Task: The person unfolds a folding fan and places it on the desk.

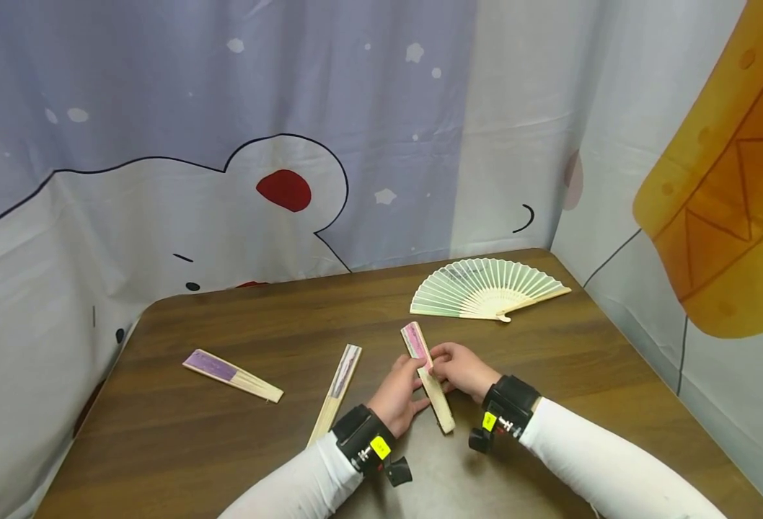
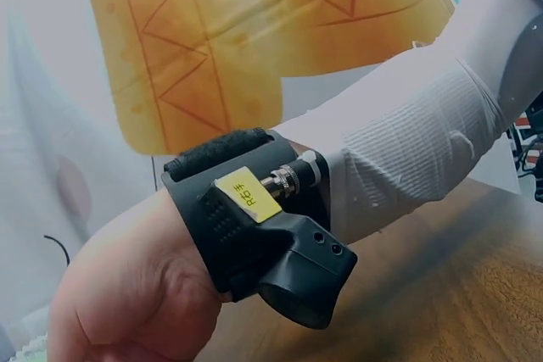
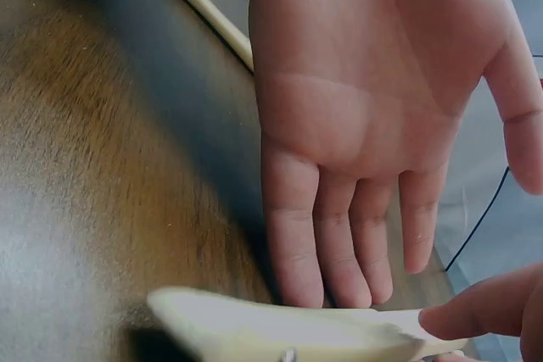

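Observation:
A closed folding fan (image 1: pixel 438 400), pink at its far end with pale wooden ribs, is above the table between both hands. My right hand (image 1: pixel 464 371) pinches it from the right. In the right wrist view, a finger (image 3: pixel 488 311) of that hand lies on the pale fan (image 3: pixel 280 328). My left hand (image 1: pixel 394 398) is on the fan's left, its fingers reaching toward the ribs. The right wrist view shows the left palm (image 3: pixel 365 82) with straight fingers, their tips right at the fan and the thumb spread away. In the left wrist view the right hand (image 2: pixel 140 281) is partly cut off.
An open green fan (image 1: pixel 485 288) lies at the table's back right. A closed fan with a grey-white end (image 1: pixel 339 389) lies left of the left hand, and a closed purple fan (image 1: pixel 232 375) farther left. Printed curtains (image 1: pixel 388 144) hang behind the wooden table (image 1: pixel 161 447).

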The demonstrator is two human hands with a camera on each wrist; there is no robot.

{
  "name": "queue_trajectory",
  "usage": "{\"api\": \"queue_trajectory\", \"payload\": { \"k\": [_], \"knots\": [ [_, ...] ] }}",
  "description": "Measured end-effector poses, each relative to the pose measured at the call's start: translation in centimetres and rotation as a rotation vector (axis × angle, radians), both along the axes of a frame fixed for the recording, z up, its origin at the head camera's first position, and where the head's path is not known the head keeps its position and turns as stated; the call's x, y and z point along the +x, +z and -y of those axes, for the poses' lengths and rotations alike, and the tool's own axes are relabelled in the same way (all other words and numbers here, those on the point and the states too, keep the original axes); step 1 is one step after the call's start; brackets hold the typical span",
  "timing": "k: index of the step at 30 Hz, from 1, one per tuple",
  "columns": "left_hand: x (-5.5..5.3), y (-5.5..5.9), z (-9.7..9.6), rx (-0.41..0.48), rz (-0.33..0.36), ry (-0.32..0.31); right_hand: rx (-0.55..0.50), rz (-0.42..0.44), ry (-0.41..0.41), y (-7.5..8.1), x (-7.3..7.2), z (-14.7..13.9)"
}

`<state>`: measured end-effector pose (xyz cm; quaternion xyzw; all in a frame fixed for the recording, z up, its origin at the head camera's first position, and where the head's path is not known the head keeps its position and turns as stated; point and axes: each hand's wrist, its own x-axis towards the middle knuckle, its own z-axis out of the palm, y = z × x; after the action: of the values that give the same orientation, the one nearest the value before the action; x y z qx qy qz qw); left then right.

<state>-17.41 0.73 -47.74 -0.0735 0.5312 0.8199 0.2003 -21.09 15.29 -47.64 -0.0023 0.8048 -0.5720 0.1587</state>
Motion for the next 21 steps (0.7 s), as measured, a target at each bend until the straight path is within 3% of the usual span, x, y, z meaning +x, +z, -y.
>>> {"api": "queue_trajectory", "payload": {
  "k": [9, 14, 21],
  "knots": [
    [-0.1, -0.1, 0.6, 0.058, 0.023, -0.025, 0.015, 0.036, -0.016, -0.8, 0.0, 0.4],
    [-0.2, 0.1, 1.4, 0.060, 0.035, 0.006, -0.012, 0.016, -0.027, -0.7, 0.4, 1.0],
    [-0.3, 0.1, 2.9, -0.055, -0.071, 0.014, -0.163, -0.043, -0.040, -0.3, 0.9, 2.6]
  ]
}}
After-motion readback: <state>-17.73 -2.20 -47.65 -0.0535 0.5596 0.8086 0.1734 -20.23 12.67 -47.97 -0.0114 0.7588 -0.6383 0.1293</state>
